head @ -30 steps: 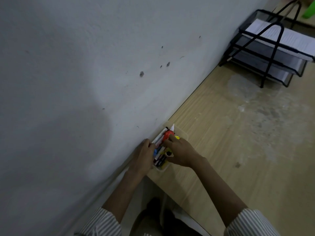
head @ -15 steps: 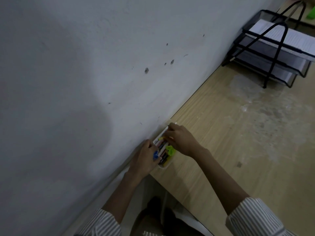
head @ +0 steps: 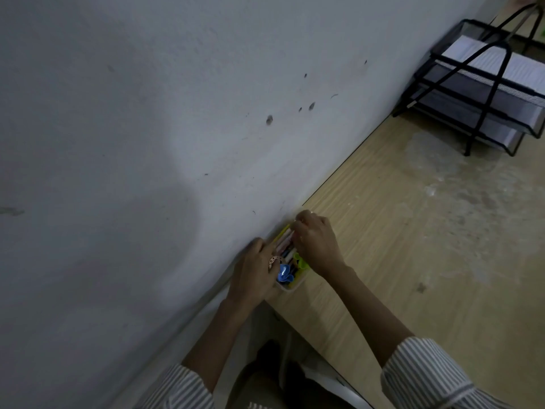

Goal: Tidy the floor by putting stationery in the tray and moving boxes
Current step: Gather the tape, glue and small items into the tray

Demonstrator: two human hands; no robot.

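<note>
A small clear tray (head: 292, 286) filled with several pens and markers (head: 285, 246) sits on the wooden surface right against the white wall. My left hand (head: 254, 274) holds the tray's wall-side near edge, with a blue clip-like item (head: 284, 274) by its fingers. My right hand (head: 314, 240) lies over the far end of the tray, its fingers curled down onto the pens. A green item (head: 301, 262) shows under the right wrist. What the right fingers pinch is hidden.
The light wooden surface (head: 413, 246) stretches right, with pale dusty smears. A black wire paper tray (head: 483, 93) holding white sheets stands at the far right by the wall. The surface's near edge drops off below my arms.
My right hand moved from the tray's middle to its far end against the wall, and the red item it held earlier is out of sight. The left hand stayed on the tray.
</note>
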